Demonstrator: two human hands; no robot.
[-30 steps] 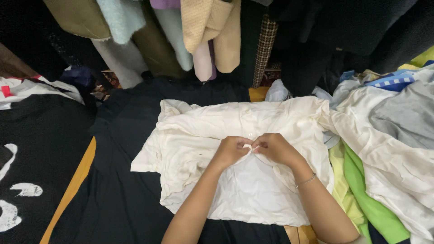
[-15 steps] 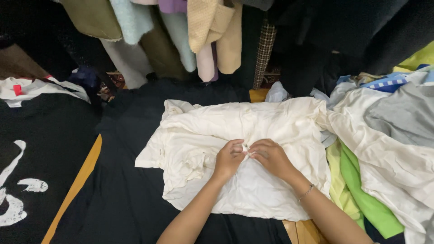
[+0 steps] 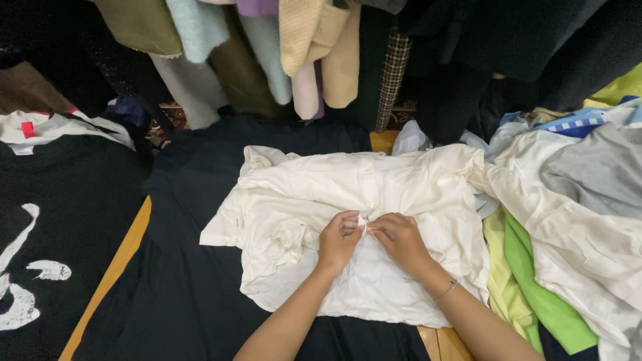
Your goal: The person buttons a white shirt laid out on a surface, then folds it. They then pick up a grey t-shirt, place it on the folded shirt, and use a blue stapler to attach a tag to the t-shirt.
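head view: left hand (image 3: 340, 235) and right hand (image 3: 398, 238) both pinched shut on the button placket of the cream shirt (image 3: 374, 200), meeting at its centre. placket runs straight away from the person; shirt lies flat on dark cloth (image 3: 180, 294), clothes pile (image 3: 575, 200) just right of shirt.

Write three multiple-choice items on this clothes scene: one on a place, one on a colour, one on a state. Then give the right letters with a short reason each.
1. Where do both hands meet?
A. on the grey garment
B. at the middle of the cream shirt
C. on the hanging clothes

2. What colour is the cloth under the shirt?
A. dark navy
B. red
C. yellow

3. How does the shirt lie?
A. hung up
B. rolled into a ball
C. spread flat, wrinkled

Answers: 1 B, the left hand and right hand pinch the front of the cream shirt. 2 A, the dark cloth shows around it. 3 C, it lies open with creases.
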